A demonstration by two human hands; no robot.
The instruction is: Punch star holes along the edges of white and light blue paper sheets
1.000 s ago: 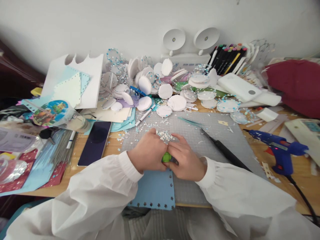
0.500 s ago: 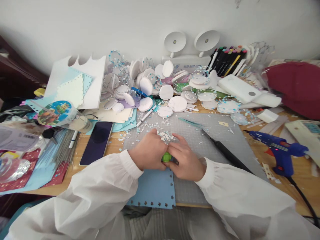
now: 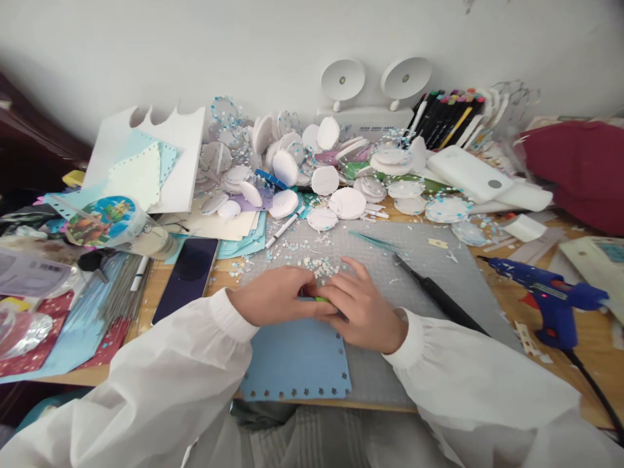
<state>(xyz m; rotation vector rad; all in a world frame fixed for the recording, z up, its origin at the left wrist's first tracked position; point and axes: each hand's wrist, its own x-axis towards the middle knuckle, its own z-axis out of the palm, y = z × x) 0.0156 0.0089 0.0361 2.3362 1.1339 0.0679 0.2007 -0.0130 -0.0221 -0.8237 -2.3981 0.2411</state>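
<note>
My left hand [image 3: 277,296] and my right hand [image 3: 363,305] meet over the upper edge of a blue paper sheet [image 3: 297,361] with small flower holes punched along its border. Between them a small green tool [image 3: 320,299] shows only as a sliver. Both hands are closed around it, the left lying flatter over the sheet's top edge. The sheet rests on a grey cutting mat [image 3: 419,260], and a heap of tiny paper punchings [image 3: 316,265] lies just beyond my fingers.
A dark phone [image 3: 185,278] lies left of the mat, a black pen-like tool [image 3: 439,296] and teal tweezers [image 3: 375,240] right of my hands. A blue glue gun [image 3: 546,289] stands at right. White foam discs [image 3: 336,188], markers [image 3: 446,117] and paper stacks [image 3: 146,159] crowd the back.
My left hand has flattened and shifted left over the sheet; the green tool is now almost covered. The blue sheet has slid slightly left and toward me.
</note>
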